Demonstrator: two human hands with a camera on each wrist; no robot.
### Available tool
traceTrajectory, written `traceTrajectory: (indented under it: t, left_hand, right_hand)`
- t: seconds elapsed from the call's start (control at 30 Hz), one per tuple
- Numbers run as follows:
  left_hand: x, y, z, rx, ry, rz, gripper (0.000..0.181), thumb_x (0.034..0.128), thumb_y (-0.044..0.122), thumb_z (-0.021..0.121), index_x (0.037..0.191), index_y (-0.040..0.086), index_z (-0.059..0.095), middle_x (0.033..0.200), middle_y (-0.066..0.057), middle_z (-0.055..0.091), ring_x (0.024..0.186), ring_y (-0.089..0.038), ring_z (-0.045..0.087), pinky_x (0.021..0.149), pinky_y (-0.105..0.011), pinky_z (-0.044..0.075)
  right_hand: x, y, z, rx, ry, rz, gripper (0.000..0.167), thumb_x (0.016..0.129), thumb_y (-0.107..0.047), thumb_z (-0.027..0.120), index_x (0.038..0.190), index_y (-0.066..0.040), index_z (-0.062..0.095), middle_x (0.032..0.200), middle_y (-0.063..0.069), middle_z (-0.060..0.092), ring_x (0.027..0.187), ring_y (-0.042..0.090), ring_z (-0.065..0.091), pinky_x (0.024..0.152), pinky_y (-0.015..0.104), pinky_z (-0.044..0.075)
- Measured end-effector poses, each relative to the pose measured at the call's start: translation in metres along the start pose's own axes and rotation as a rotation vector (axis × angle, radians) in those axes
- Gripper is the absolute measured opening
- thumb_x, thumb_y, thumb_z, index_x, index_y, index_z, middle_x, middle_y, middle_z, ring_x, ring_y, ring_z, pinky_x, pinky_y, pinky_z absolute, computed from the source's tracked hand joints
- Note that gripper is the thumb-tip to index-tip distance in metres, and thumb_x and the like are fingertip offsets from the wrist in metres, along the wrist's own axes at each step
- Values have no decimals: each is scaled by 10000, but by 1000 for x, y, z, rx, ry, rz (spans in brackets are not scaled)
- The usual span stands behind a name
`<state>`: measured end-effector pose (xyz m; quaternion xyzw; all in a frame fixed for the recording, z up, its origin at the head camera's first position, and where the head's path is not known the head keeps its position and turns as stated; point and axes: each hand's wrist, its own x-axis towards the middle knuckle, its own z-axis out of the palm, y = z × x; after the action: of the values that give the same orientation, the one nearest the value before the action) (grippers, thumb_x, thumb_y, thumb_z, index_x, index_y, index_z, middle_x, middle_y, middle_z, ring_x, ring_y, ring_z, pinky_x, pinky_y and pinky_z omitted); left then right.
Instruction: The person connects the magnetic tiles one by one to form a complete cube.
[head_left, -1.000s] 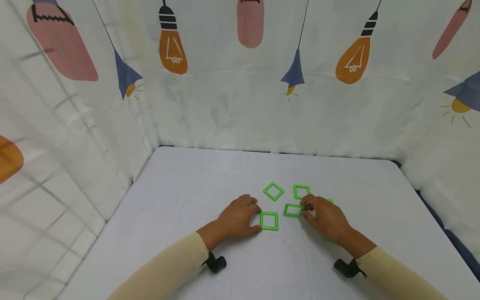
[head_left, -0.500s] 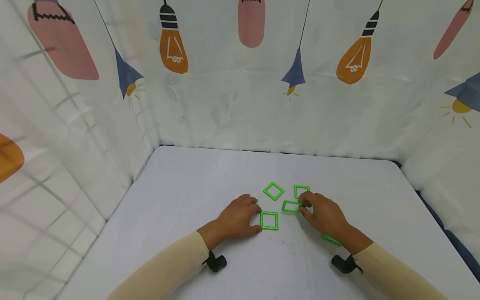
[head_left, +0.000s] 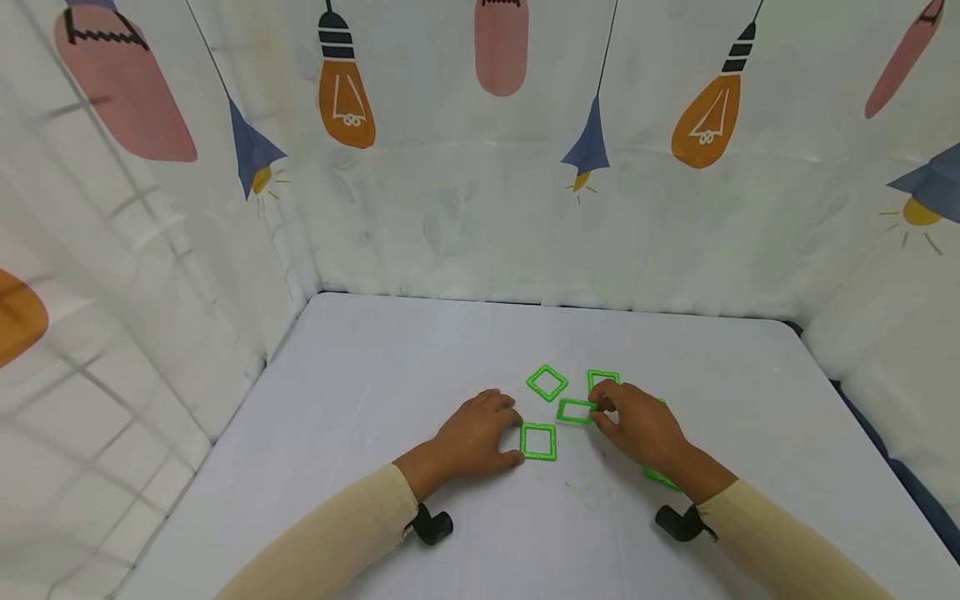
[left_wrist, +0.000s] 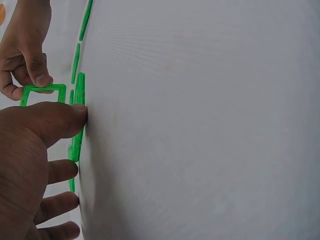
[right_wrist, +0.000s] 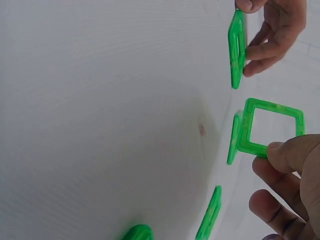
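My right hand (head_left: 637,425) pinches one side of a green square frame tile (right_wrist: 245,132) between thumb and fingers. That tile is raised off the table and tilted, as the right wrist view shows. My left hand (head_left: 480,435) rests on the table, thumb and fingertips touching the left side of another green square tile (head_left: 538,427) that lies flat. Behind the held tile lie a tile turned cornerwise (head_left: 536,373) and a further square tile (head_left: 603,372), partly covered by my right fingers.
Two more green pieces, a near one (head_left: 660,478) and a far one (head_left: 662,401), show partly around my right hand, which hides the rest of them. The white table (head_left: 412,350) has a patterned curtain (head_left: 465,225) along its back and sides. Black wrist cameras sit at both cuffs.
My right hand has carried its pinched tile a little leftward and away from me, over the table. More of the near right piece shows. My left hand and its tile stay put.
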<state>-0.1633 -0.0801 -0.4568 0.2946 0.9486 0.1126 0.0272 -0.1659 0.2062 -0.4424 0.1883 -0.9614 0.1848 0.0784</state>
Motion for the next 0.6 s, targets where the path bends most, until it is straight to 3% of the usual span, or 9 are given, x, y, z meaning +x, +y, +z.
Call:
traceTrajectory:
  t: [0.6]
  left_hand:
    - [0, 0, 0, 6, 7, 12, 485, 901, 485, 751, 1274, 184, 679, 1430, -47, 557, 1403, -235, 427, 1141, -419, 357]
  right_hand:
    - [8, -10, 2, 8, -27, -6, 237, 901, -187, 804, 1071, -194, 638, 973, 30, 721, 861, 215, 679, 573, 287, 479]
